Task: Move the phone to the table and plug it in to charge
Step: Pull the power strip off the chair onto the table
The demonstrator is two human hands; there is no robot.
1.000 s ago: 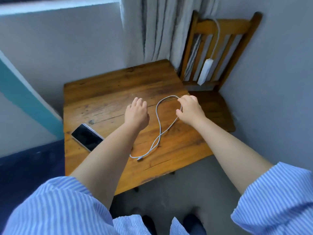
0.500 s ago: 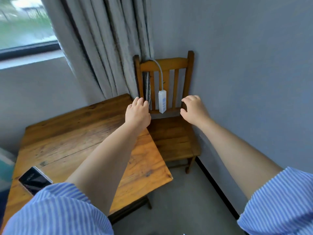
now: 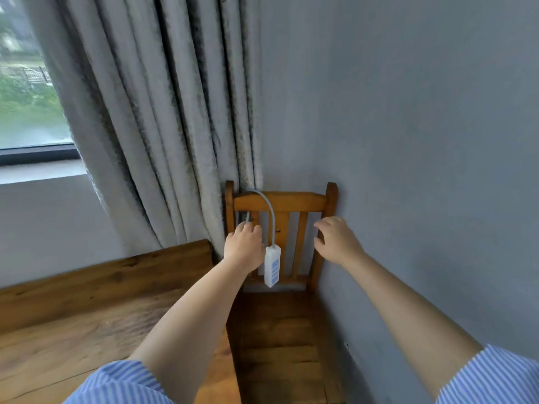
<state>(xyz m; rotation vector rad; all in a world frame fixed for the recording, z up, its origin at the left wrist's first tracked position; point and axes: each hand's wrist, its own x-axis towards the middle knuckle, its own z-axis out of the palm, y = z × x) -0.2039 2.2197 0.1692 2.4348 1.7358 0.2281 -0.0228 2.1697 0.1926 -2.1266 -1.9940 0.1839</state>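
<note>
The left hand (image 3: pixel 244 246) is curled closed in front of the chair (image 3: pixel 280 201) back, just left of the power strip (image 3: pixel 272 265). A thin pale cable end (image 3: pixel 247 217) sticks up from between its fingers, so it holds that cable; the rest of the cable is hidden behind the hand. The right hand (image 3: pixel 335 239) hangs in the air near the right side of the chair back, fingers spread and loosely bent, empty, touching nothing.

The power strip is white with blue markings on its face. It hangs upright from a grey cord (image 3: pixel 268 205) that loops over the top rail of the chair back, and its lower end sits just above the seat. The left hand is right beside it, perhaps brushing its left edge; contact cannot be made out.

The chair stands in the corner, against the wall (image 3: pixel 423 141) on the right and the grey curtain (image 3: pixel 163 112) behind. The wooden desk (image 3: pixel 87 301) lies left of the chair, its edge meeting the seat. The phone is out of view. A window (image 3: pixel 26 83) shows at far left. Both arms wear blue striped sleeves (image 3: pixel 125 383) pushed up.
</note>
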